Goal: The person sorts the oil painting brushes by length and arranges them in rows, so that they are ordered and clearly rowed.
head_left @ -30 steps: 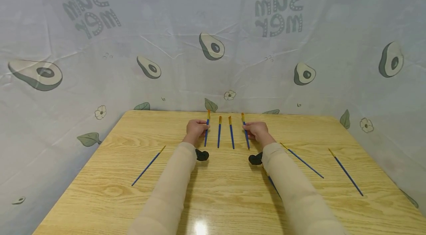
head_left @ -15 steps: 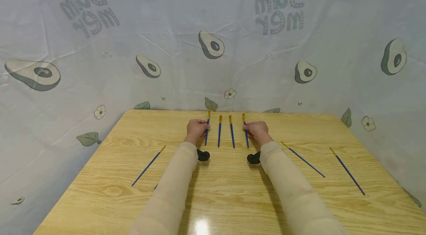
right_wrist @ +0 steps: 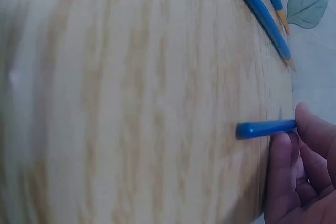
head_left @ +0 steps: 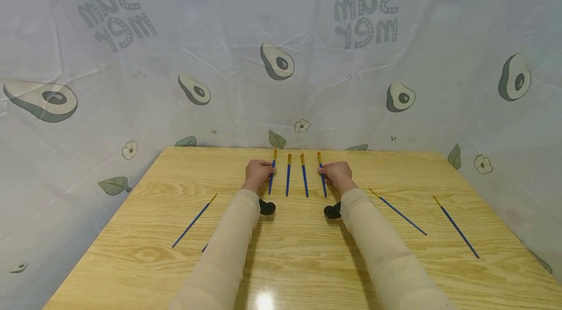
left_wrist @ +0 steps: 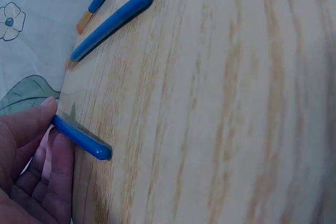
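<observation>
Near the table's far edge my left hand [head_left: 258, 173] pinches a blue paintbrush [head_left: 271, 173] with an orange tip, thumb on one side and fingers on the other. Its handle end [left_wrist: 100, 150] touches or nearly touches the wood in the left wrist view. My right hand [head_left: 337, 173] pinches another blue paintbrush [head_left: 322, 175] the same way; its handle end [right_wrist: 252, 130] shows in the right wrist view. Between the hands lie two more paintbrushes, one left [head_left: 288, 175] and one right [head_left: 305, 175], bristles pointing away, roughly parallel.
A thin paintbrush [head_left: 193, 222] lies slanted on the table's left, and another [head_left: 204, 248] is mostly hidden by the left sleeve. To the right lie two more thin brushes, one nearer [head_left: 401, 215] and one farther out [head_left: 458, 229]. A patterned cloth [head_left: 237, 56] hangs behind the wooden table [head_left: 298, 251].
The right hand and its paintbrush have shifted slightly left, toward the middle brushes. The left hand keeps its grip nearly in place. The head view has tilted slightly.
</observation>
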Action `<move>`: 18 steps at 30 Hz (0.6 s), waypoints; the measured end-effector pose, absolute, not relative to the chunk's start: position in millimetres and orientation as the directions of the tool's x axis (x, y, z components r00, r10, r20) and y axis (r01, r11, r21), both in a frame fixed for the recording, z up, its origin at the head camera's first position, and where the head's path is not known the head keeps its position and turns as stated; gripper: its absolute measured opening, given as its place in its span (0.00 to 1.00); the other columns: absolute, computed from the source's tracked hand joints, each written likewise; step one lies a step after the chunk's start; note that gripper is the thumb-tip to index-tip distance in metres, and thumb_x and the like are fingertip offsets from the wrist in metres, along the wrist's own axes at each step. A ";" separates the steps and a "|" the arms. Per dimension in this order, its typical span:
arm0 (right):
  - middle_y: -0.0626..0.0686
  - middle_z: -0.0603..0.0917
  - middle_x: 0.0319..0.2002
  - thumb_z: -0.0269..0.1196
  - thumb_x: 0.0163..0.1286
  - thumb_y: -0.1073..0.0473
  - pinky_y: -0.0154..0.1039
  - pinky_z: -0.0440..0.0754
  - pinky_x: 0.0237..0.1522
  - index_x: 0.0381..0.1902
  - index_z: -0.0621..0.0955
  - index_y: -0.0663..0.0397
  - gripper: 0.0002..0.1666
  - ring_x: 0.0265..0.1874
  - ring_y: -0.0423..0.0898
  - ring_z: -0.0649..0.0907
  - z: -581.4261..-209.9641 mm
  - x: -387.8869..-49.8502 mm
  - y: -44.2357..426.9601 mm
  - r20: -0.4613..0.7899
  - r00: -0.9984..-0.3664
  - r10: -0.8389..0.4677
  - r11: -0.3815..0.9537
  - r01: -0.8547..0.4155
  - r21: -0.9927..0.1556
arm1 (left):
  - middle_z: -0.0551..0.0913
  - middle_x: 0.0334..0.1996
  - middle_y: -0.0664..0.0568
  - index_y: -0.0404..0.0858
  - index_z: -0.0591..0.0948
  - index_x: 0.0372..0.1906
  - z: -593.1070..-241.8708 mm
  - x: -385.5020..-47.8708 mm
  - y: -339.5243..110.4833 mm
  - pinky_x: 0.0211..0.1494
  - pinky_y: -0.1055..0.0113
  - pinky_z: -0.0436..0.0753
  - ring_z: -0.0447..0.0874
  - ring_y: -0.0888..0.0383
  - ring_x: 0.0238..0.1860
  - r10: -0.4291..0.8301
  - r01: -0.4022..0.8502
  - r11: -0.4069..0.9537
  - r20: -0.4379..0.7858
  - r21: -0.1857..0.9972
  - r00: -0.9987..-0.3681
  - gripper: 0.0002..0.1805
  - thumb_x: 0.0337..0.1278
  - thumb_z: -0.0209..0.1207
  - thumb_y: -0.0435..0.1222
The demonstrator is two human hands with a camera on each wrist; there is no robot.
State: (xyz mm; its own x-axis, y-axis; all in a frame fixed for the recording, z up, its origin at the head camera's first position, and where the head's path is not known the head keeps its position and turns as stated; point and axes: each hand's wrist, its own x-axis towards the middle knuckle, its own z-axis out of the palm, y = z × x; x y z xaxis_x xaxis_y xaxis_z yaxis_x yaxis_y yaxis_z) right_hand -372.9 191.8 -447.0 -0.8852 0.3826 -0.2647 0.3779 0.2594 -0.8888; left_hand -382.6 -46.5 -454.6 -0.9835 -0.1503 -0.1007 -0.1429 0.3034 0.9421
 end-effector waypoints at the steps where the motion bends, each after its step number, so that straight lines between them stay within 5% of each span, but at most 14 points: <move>1: 0.55 0.86 0.40 0.72 0.60 0.61 0.30 0.80 0.23 0.46 0.86 0.60 0.16 0.21 0.39 0.79 -447.6 -373.1 191.7 -0.261 -0.886 0.384 0.268 0.377 -0.887 | 0.86 0.38 0.44 0.34 0.87 0.43 -454.8 -382.3 -45.7 0.34 0.65 0.84 0.84 0.56 0.28 -0.154 -0.142 0.311 -0.098 0.940 -0.983 0.11 0.54 0.69 0.30; 18: 0.55 0.86 0.37 0.72 0.60 0.59 0.32 0.81 0.25 0.46 0.87 0.59 0.16 0.21 0.39 0.80 -446.2 -365.7 190.3 -0.215 -0.902 0.374 0.320 0.343 -0.883 | 0.86 0.39 0.46 0.36 0.88 0.42 -454.6 -375.2 -42.1 0.35 0.61 0.84 0.85 0.53 0.31 -0.174 -0.091 0.384 -0.024 0.919 -0.984 0.10 0.53 0.68 0.30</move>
